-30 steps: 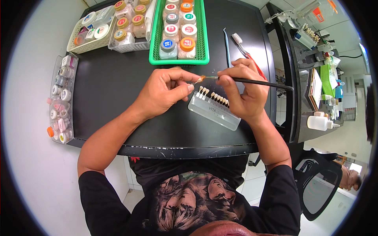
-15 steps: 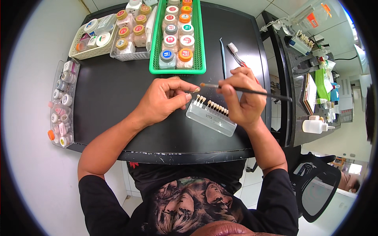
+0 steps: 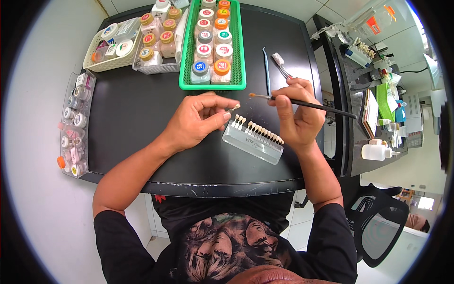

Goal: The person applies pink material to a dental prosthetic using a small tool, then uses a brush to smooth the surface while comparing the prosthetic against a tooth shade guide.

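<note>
My left hand (image 3: 193, 119) pinches a small, pale, tooth-shaped piece (image 3: 235, 108) between thumb and index finger; it is too small to tell more. My right hand (image 3: 300, 111) holds a fine paintbrush (image 3: 321, 107) with a black handle and a metal ferrule. Its orange-brown bristle tip points left and stays a short way apart from the piece. Below and between both hands lies a dental shade guide (image 3: 253, 144), a clear holder with a row of tooth-shaped tabs along its upper edge.
Beyond my hands stands a green basket (image 3: 213, 87) of capped jars. A blue slim tool (image 3: 267, 71) and a toothbrush (image 3: 279, 61) lie beside it, the toothbrush partly hidden by my right hand. Further left are bins of bottles (image 3: 158, 66) and a tray of small jars (image 3: 75, 128).
My right hand has moved a little right, drawing the brush tip away from the tooth-shaped piece. More of the shade guide's tabs show. The left hand has hardly moved.
</note>
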Action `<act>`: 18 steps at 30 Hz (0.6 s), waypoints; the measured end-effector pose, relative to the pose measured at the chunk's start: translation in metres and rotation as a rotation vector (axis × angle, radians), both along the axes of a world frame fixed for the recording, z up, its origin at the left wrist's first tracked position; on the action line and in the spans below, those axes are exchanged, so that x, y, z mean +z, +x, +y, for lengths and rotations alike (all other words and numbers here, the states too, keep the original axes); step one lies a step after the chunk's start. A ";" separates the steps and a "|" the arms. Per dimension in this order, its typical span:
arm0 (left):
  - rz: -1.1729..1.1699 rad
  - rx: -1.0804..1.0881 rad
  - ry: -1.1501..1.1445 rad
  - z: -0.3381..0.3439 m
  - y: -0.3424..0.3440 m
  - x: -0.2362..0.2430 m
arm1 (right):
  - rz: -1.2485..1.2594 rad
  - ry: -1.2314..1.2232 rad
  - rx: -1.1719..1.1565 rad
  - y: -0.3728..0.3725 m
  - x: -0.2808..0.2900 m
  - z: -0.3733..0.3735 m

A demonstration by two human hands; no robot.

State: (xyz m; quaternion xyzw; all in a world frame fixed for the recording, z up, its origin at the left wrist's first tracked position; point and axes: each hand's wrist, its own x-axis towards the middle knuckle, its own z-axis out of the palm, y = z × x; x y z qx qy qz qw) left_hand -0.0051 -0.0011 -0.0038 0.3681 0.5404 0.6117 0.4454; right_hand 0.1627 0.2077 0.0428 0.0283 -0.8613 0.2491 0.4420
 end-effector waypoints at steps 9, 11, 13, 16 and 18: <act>0.555 0.161 0.226 -0.005 0.016 0.010 | -0.140 -0.332 0.115 -0.003 0.005 -0.016; 0.588 0.169 0.260 -0.005 0.015 0.009 | -0.285 -0.142 0.202 0.000 0.009 -0.010; 0.520 0.188 0.256 -0.005 0.015 0.005 | -0.331 -0.186 0.227 0.000 0.011 -0.016; 0.555 0.178 0.249 -0.004 0.016 0.007 | -0.371 -0.203 0.270 0.000 0.009 -0.018; 0.585 0.167 0.258 -0.004 0.015 0.008 | -0.371 -0.183 0.297 -0.001 0.004 -0.016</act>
